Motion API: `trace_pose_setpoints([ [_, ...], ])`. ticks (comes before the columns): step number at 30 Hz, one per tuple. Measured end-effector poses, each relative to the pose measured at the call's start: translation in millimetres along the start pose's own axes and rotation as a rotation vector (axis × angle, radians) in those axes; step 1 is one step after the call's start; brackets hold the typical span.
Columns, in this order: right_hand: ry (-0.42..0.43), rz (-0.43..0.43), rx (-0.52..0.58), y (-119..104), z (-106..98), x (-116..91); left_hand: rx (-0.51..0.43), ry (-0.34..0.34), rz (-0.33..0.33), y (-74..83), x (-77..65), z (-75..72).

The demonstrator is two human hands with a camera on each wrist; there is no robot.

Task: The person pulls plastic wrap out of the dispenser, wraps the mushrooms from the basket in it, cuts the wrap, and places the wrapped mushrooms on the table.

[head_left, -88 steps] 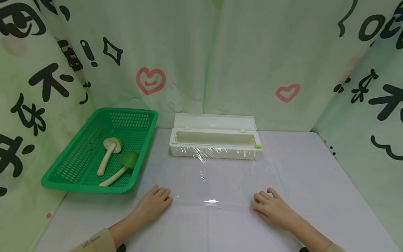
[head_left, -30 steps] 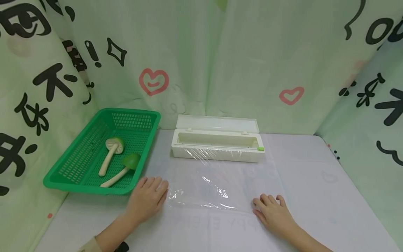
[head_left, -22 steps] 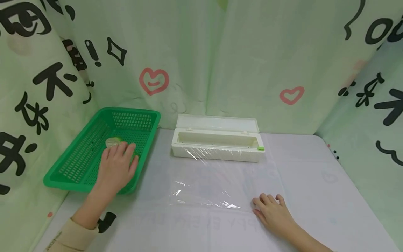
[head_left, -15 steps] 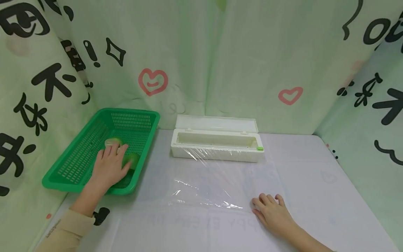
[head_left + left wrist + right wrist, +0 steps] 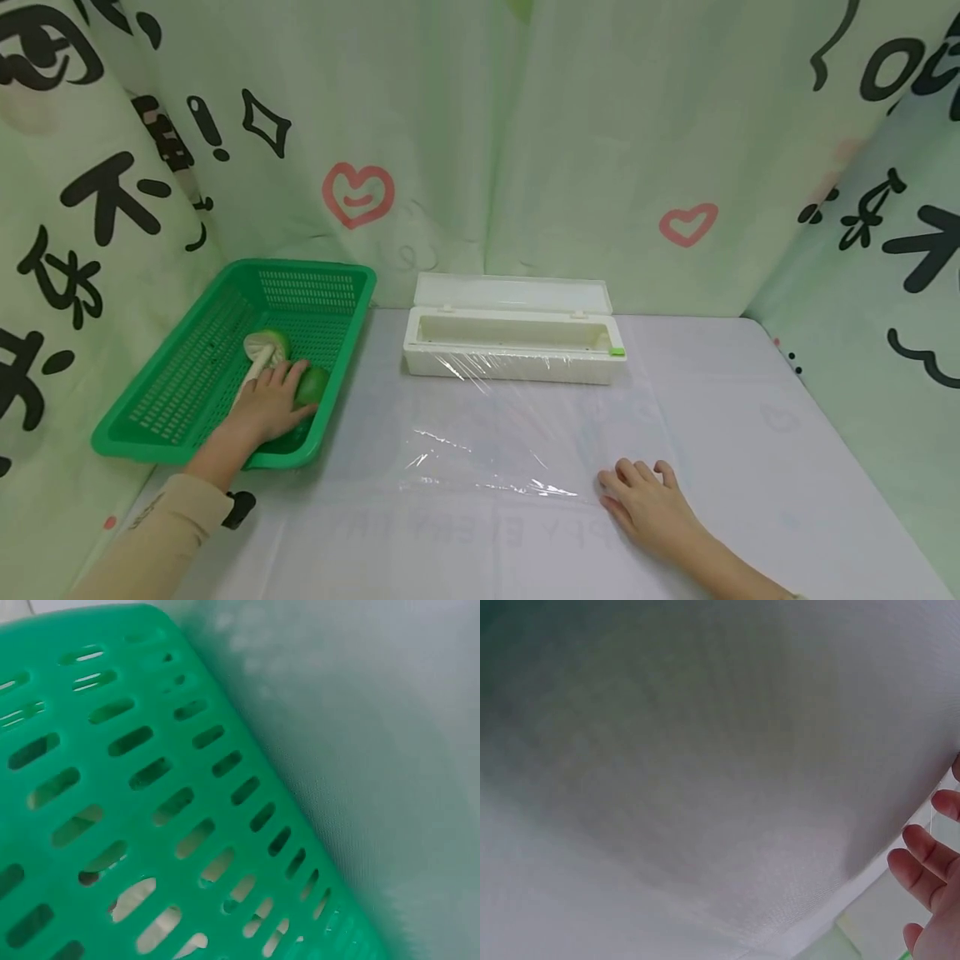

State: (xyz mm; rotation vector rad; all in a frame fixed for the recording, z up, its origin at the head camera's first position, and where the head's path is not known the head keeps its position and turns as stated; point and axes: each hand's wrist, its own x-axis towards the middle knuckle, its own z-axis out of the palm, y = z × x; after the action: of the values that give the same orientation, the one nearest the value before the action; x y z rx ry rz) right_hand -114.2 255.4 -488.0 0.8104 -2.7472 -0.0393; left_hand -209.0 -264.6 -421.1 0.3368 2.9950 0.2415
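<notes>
Left hand (image 5: pixel 262 412): shifted from edge of clear film (image 5: pixel 495 446) into green basket (image 5: pixel 142 451), over two mushrooms (image 5: pixel 312 385); grip hidden, cannot tell. Apparent turn from film-spreading to mushroom-handling; both mushrooms in basket. Right hand (image 5: pixel 647 504): unmoved, fingers bent at film's edge; pinch undeterminable.

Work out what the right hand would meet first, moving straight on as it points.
Probably the clear film, just ahead of the right hand; whether they touch is unclear.
</notes>
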Motion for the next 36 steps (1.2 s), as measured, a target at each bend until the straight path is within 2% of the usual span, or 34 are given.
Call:
trace_pose_setpoints([
  [9,0.011,0.004,0.001,0,-1,-1,-0.029,-0.019,0.018,3.7,1.8,1.6],
  [12,0.01,0.004,0.005,-1,-1,-2,-0.02,0.002,0.026,4.5,1.8,1.9],
  [15,0.005,0.005,0.012,-2,-1,-2,0.027,0.073,0.056,4.2,1.0,1.2],
  [18,0.005,0.004,0.013,-3,-2,-2,0.083,0.174,0.098,5.6,0.0,-3.6],
  [21,0.011,0.0,0.014,-3,-3,-1,0.161,0.282,0.16,12.8,-0.8,-15.3],
  [23,0.014,-0.003,0.016,-3,-3,-1,0.222,0.386,0.214,20.7,-0.8,-25.2],
  [27,0.007,-0.001,0.017,-3,-3,-1,0.345,0.618,0.343,48.1,2.0,-46.0],
  [29,0.001,0.003,0.018,-3,-3,-1,0.369,0.664,0.401,69.6,2.8,-53.9],
  [31,-0.002,0.007,0.017,-3,-3,-1,0.385,0.659,0.463,94.6,3.0,-56.5],
  [32,-0.001,0.007,0.017,-3,-3,-1,0.394,0.634,0.489,107.7,2.9,-55.1],
  [36,0.01,-0.002,0.015,-2,-2,1,0.423,0.513,0.593,159.4,2.9,-34.1],
])
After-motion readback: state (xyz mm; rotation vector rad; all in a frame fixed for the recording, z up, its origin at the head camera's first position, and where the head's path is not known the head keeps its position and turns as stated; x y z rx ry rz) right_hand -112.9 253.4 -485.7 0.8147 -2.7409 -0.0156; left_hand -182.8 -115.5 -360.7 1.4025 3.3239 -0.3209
